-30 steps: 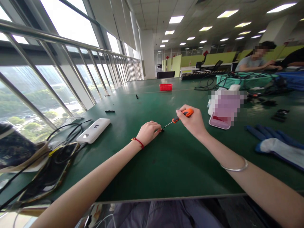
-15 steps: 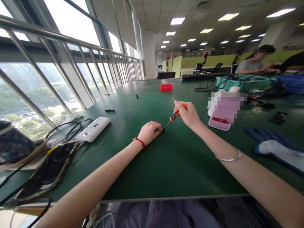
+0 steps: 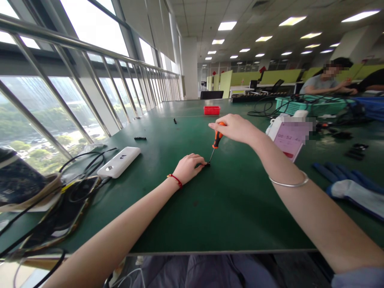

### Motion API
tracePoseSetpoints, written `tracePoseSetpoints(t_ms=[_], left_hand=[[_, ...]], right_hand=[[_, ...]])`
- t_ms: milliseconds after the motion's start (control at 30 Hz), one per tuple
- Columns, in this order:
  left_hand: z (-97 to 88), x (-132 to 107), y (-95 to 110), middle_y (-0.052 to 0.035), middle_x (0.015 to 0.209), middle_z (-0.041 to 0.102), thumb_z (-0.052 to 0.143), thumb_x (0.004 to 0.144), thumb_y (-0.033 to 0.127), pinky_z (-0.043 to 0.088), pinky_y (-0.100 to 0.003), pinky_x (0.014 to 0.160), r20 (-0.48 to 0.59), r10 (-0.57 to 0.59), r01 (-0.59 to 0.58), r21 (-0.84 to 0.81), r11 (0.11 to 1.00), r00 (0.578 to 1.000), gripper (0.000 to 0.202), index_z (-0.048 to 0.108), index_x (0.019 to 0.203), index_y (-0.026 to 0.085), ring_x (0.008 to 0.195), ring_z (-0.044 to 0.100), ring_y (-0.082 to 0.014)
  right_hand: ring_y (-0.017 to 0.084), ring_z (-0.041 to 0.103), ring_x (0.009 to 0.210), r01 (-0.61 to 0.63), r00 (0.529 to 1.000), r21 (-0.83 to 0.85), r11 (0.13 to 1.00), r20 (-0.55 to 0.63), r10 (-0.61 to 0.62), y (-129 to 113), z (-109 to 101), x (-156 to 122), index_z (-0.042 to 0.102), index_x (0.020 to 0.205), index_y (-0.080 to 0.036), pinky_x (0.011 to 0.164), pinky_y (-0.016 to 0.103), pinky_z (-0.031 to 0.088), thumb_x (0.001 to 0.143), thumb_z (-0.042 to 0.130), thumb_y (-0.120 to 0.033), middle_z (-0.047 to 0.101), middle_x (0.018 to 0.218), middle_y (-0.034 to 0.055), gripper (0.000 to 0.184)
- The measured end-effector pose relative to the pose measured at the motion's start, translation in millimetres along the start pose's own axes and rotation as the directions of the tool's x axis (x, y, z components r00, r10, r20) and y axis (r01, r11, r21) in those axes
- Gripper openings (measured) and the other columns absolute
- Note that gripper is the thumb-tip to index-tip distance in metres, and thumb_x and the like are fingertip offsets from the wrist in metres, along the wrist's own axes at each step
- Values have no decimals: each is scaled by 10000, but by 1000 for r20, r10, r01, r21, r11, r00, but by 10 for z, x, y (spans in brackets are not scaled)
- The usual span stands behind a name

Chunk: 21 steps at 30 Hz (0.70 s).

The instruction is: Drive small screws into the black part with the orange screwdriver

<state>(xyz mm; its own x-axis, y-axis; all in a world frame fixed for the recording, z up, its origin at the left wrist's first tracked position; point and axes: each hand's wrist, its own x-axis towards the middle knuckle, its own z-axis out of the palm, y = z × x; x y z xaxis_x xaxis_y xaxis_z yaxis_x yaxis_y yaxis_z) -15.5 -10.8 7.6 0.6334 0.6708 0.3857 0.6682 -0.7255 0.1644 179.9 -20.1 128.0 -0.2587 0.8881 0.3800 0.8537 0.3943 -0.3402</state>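
My right hand point(image 3: 234, 128) is closed over the top of an orange-and-black screwdriver point(image 3: 218, 138), which stands nearly upright with a slight lean. Its thin metal shaft reaches down to a small black part point(image 3: 208, 164) on the green table point(image 3: 180, 216). The fingertips of my left hand point(image 3: 189, 168) pinch that part against the tabletop from the left. The part is too small to name, and my fingers hide some of it.
To the left lie a white power bank point(image 3: 120, 162), black cables and a dark phone point(image 3: 64, 212). A red basket point(image 3: 211, 110) sits further back. On the right are a propped pink-screened phone point(image 3: 289, 138), a glove point(image 3: 354, 192) and a green basket point(image 3: 312, 105). A person point(image 3: 327, 80) sits beyond.
My right hand has risen and turned over the screwdriver's handle, bringing the screwdriver from a slant to nearly upright. My left hand keeps its place on the small part.
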Motion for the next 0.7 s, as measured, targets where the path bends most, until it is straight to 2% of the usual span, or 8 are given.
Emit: tracePoseSetpoints(t_ms=[133, 200, 267, 400, 467, 533, 600, 700], left_hand=[[5, -9, 4, -13, 972, 682, 511, 846, 216, 473, -296, 829, -10, -6, 6, -8, 1000, 1000, 163, 669, 885, 214, 920, 589, -175], [6, -13, 2, -11, 968, 684, 511, 847, 221, 475, -296, 829, -13, -5, 4, -14, 1000, 1000, 167, 672, 891, 218, 918, 591, -173], [7, -15, -3, -8, 967, 688, 511, 847, 219, 476, -298, 835, -15, 0, 0, -17, 1000, 1000, 171, 675, 896, 221, 918, 594, -171], [16, -9, -20, -7, 983, 695, 513, 848, 218, 472, -306, 849, -27, 11, -11, -1, 1000, 1000, 174, 683, 886, 220, 926, 599, -171], [20, -5, -29, -6, 990, 697, 513, 849, 214, 468, -306, 855, -30, 20, -20, 11, 1000, 999, 176, 686, 881, 221, 938, 598, -171], [22, -3, -34, -6, 990, 699, 513, 852, 215, 465, -303, 860, -31, 27, -26, 18, 999, 999, 178, 689, 879, 219, 945, 597, -171], [20, -4, -36, -4, 987, 700, 514, 854, 223, 466, -299, 857, -33, 28, -28, 17, 999, 999, 177, 690, 876, 219, 941, 598, -170], [16, -7, -37, 5, 986, 701, 512, 856, 232, 469, -294, 853, -31, 33, -33, 2, 999, 999, 177, 688, 874, 223, 927, 600, -167]], right_hand=[[116, 465, 583, 53, 998, -8, 999, -26, -54, 24, -5, -5, 588, 782, -200, 562, 250, 297, 754, 540, -332, 582, 693, -4, 143], [114, 477, 596, 47, 999, 12, 999, -6, -47, 18, -10, 0, 578, 832, -202, 562, 242, 305, 715, 565, -285, 595, 729, -5, 144], [115, 479, 588, 35, 999, 21, 999, 28, -36, 4, -11, 1, 584, 782, -197, 558, 243, 304, 742, 544, -318, 601, 718, 2, 134], [113, 452, 527, 14, 1000, -5, 1000, 20, -13, -7, 3, -12, 612, 653, -190, 547, 258, 285, 833, 435, -455, 582, 612, 15, 366], [114, 449, 534, 26, 999, -45, 999, -39, -27, -6, 9, -19, 621, 694, -195, 549, 257, 279, 823, 461, -422, 582, 622, 10, 306], [114, 451, 549, 39, 998, -58, 998, -56, -42, -10, 11, -25, 611, 829, -209, 549, 248, 281, 770, 533, -354, 585, 657, -6, 175], [112, 458, 558, 43, 999, -28, 999, -17, -44, -24, 13, -28, 576, 918, -215, 547, 239, 289, 723, 579, -322, 593, 691, -12, 222], [116, 473, 568, 19, 1000, 10, 1000, 21, -19, -52, 23, -35, 576, 809, -201, 553, 242, 295, 780, 522, -416, 603, 704, 10, 224]])
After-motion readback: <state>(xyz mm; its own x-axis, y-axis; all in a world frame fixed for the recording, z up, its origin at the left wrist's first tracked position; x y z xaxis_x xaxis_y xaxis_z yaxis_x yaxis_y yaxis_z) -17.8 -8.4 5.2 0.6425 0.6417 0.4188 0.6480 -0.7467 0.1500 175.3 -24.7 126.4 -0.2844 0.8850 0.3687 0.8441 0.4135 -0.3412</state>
